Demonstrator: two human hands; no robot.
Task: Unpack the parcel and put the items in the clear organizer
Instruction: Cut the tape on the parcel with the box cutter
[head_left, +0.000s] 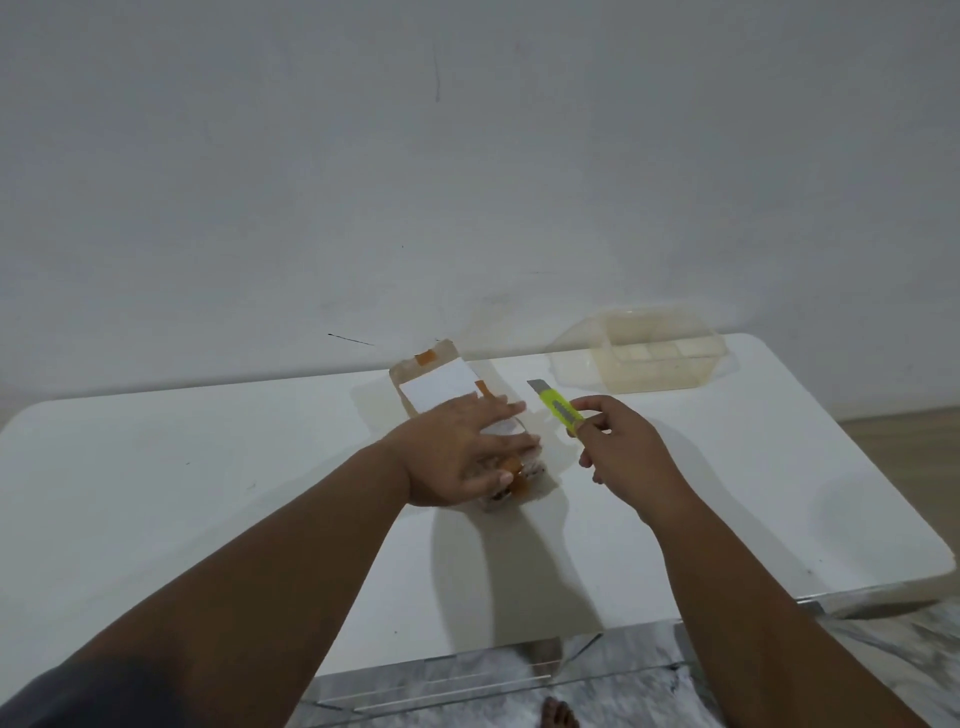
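Observation:
A flat brown parcel (434, 382) with a white label and orange tape strips lies on the white table (208, 467), near its middle. My left hand (462, 454) lies flat on the parcel's near half, fingers spread, and hides that part. My right hand (618, 447) holds a yellow utility knife (558, 410) just right of the parcel, its grey blade extended and pointing away from me. The clear organizer (654, 358) with several compartments stands at the table's far right, its lid open behind it.
A white wall rises right behind the table. The table's right edge and near edge border a marbled floor, where a bare foot (558, 714) shows below.

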